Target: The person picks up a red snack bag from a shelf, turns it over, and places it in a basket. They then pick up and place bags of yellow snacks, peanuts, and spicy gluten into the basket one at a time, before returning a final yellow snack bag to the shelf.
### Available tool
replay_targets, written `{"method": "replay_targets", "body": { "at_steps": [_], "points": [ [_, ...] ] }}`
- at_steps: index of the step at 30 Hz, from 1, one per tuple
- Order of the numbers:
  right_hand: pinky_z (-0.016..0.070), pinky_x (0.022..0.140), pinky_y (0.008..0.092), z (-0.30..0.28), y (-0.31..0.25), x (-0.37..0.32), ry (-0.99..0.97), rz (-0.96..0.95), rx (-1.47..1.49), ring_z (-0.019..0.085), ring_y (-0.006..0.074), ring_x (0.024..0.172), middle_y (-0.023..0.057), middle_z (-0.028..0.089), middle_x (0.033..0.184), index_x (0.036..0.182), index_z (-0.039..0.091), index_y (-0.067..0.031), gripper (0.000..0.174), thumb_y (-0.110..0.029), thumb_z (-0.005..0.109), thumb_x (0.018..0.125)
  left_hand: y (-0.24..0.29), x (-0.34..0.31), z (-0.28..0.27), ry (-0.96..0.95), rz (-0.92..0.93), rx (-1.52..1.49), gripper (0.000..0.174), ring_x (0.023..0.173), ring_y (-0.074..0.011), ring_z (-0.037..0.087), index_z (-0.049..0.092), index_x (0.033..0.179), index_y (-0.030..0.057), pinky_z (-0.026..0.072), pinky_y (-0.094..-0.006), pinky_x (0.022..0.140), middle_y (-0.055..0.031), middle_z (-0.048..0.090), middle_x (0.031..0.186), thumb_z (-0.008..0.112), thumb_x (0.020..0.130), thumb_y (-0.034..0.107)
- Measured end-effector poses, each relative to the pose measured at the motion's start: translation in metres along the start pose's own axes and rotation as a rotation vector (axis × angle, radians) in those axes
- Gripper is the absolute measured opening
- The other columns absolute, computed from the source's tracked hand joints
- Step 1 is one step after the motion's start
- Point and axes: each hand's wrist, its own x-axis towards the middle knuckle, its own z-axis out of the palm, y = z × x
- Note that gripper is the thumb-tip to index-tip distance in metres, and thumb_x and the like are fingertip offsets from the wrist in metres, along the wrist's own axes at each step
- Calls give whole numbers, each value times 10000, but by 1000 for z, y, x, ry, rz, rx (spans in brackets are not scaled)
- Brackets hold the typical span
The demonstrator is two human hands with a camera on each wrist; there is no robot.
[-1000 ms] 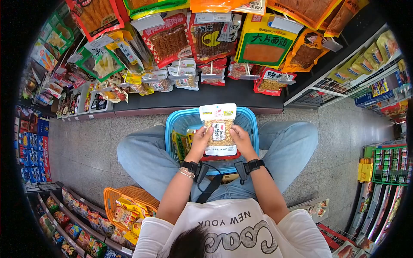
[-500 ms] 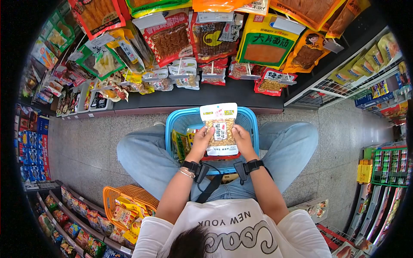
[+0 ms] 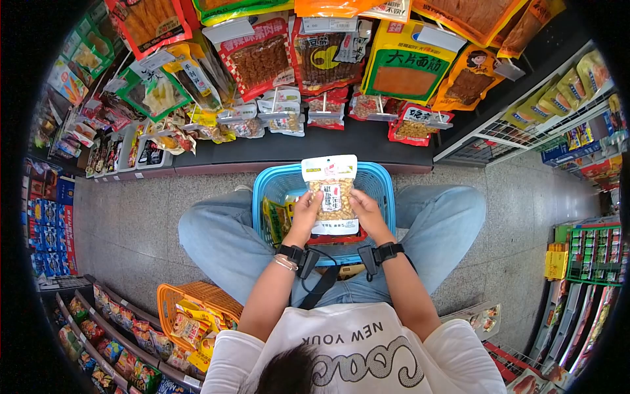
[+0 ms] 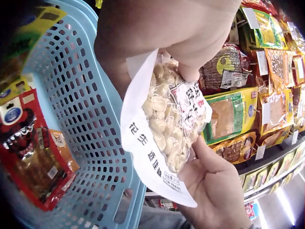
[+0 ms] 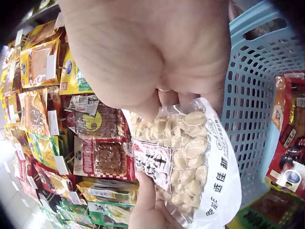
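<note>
Both hands hold a white-edged clear bag of peanuts (image 3: 336, 205) above a blue basket (image 3: 260, 187). At the bag's left edge the left hand (image 3: 304, 215) grips it, thumb on the front and fingers behind. The right hand (image 3: 369, 213) pinches the opposite edge the same way. Peanuts show through the clear middle in the left wrist view, with a white label (image 4: 187, 106) of dark characters. Inside the basket lie a red snack pack (image 4: 33, 152) and a yellow-and-green pack (image 3: 274, 220), partly hidden by the hands and bag.
Hanging snack packs (image 3: 412, 69) fill the rack ahead, above a dark shelf base (image 3: 262, 155). An orange basket (image 3: 197, 289) full of snacks stands at the lower left. Bent legs in jeans (image 3: 443, 230) flank the blue basket. More shelves (image 3: 594, 253) stand at the right.
The bag has tipped slightly and shifted a little left and up in the head view. Both hands keep their grip on its edges.
</note>
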Motion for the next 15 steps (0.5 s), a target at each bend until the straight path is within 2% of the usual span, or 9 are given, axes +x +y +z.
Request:
{"method": "replay_targets", "body": {
  "at_steps": [7,11,15],
  "points": [
    [457,887,287,9,-21,8,-96,102,184,567,138,1028,88,594,1142,1225,482,8,365,-100,604,898,4,-1,3,-50,37,21,361,946,-86,553,555,1178,4,438,-248,826,-40,616,1063,586,929,264],
    [451,910,307,7,-15,10,-68,167,125,562,148,1044,86,593,1144,1211,491,22,412,-94,662,854,4,-2,2,-59,0,-19,383,952,-94,557,558,1193,-2,440,-256,835,-48,617,1075,544,950,294],
    [459,895,307,5,-8,13,-52,173,119,569,147,1026,88,596,1140,1198,504,17,391,-91,659,856,-2,1,0,8,-60,-52,404,952,-98,561,573,1177,-9,441,-253,839,-53,623,1069,491,971,328]
  ]
}}
